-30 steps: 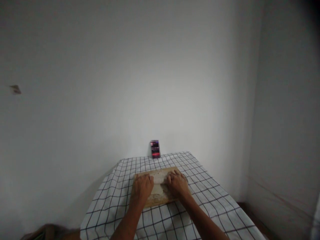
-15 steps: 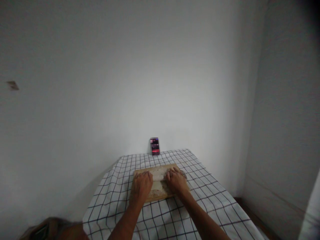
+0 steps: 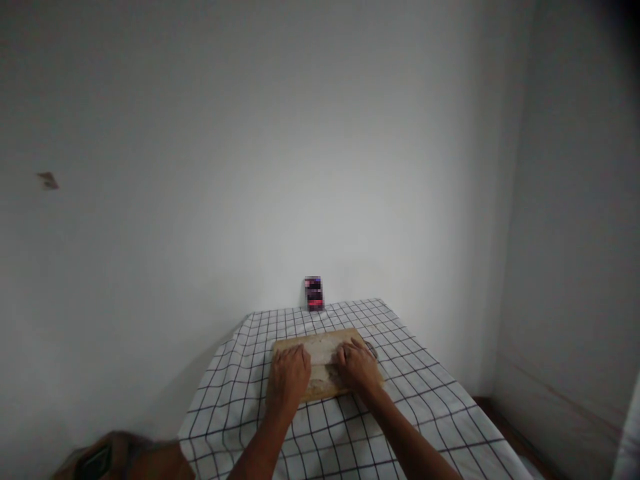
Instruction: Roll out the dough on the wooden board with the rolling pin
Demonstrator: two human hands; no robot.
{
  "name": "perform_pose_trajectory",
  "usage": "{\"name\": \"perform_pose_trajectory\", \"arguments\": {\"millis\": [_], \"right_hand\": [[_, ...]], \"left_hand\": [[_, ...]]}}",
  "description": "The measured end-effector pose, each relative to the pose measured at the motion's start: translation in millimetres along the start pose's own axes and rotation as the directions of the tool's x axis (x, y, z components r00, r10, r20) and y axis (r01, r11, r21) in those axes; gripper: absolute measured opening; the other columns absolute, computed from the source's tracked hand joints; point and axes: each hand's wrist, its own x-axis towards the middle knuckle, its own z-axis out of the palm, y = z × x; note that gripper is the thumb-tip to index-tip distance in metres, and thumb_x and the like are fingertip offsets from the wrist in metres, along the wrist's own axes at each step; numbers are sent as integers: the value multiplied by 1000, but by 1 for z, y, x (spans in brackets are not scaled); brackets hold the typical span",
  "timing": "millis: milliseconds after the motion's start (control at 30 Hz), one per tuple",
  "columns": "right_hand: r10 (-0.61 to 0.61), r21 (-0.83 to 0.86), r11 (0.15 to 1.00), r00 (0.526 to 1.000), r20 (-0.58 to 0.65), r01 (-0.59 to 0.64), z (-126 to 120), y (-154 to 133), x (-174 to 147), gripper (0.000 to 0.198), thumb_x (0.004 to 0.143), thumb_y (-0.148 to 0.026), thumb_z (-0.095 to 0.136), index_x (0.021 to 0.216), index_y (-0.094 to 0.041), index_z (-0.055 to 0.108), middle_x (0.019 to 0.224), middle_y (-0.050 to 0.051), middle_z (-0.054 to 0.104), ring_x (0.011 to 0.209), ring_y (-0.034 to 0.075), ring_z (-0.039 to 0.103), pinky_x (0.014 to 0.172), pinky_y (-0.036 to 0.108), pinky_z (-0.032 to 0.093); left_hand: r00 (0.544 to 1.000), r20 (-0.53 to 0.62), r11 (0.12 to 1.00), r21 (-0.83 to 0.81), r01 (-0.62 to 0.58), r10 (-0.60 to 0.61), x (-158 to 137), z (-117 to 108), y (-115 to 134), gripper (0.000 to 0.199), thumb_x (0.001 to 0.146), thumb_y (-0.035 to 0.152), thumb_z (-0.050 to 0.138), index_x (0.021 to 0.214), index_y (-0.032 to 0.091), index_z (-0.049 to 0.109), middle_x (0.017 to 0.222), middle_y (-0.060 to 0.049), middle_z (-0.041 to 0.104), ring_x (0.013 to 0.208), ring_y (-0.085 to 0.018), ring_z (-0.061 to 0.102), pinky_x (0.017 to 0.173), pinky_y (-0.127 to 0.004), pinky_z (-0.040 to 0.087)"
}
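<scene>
Lying beneath each hand is a board.

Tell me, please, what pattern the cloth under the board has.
The cloth is white with a grid of dark lines, best seen in the head view.

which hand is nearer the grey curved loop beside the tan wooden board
Right: the right hand is beside the grey curved loop; the left hand is over the left side of the tan wooden board.

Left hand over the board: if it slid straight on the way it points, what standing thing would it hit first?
The left hand would probably cross the board and checked cloth, then meet the dark upright object; depth is unclear.
</scene>
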Motion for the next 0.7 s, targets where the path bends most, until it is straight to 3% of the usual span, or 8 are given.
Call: {"name": "perform_pose_trajectory", "arguments": {"millis": [167,400,700], "right_hand": [[4,39,999,1000,8,-5,-5,-2,-6,45,116,-29,42,108,-25,86,132,8,86,155,24,61,129,37,43],[5,25,1000,1000,26,-6,-9,-4,-10,45,114,-28,42,110,-22,86,131,13,86,155,27,62,126,37,46],[-16,22,1000,998,63,15,-6,-5,-16,48,118,-30,38,121,-22,85,143,10,82,160,26,56,131,38,42]], "left_hand": [[998,43,999,-14,41,-41,-1,-3,4,46,115,22,43,132,17,85,128,-16,87,121,-32,82,122,-55,57],[1000,-13,1000,-11,-11,10,-7,-4,2,44,115,22,43,129,17,85,126,-14,88,118,-29,82,117,-49,59],[998,-52,1000,-14,-22,21,-16,0,-2,45,114,23,42,132,19,83,130,-12,87,123,-29,80,115,-47,59]]}}
